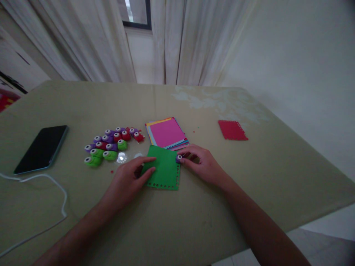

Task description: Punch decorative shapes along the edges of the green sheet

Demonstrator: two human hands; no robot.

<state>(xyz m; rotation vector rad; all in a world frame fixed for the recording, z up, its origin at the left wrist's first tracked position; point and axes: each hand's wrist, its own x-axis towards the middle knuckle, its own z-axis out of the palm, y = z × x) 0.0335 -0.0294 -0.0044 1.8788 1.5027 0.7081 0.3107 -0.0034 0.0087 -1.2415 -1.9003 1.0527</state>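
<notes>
A green square of paper (163,168) lies in front of me, with small punched holes along its bottom edge and the lower part of its right edge. My left hand (131,173) grips its left side, thumb and index finger on top. At the upper right edge, my right hand (201,162) pinches a small purple craft punch (179,158) that sits on the paper's border. Behind the green sheet is a stack of coloured paper squares (166,133), pink on top. More punches (108,142) in purple, red and green stand in a cluster to the left.
A red paper square (232,130) with punched edges lies at the right. On the left are a dark-screened tablet (41,147) and a white cable (62,195). Clear round pieces (122,158) and tiny red scraps (112,171) lie near the punches. Curtains hang behind the table.
</notes>
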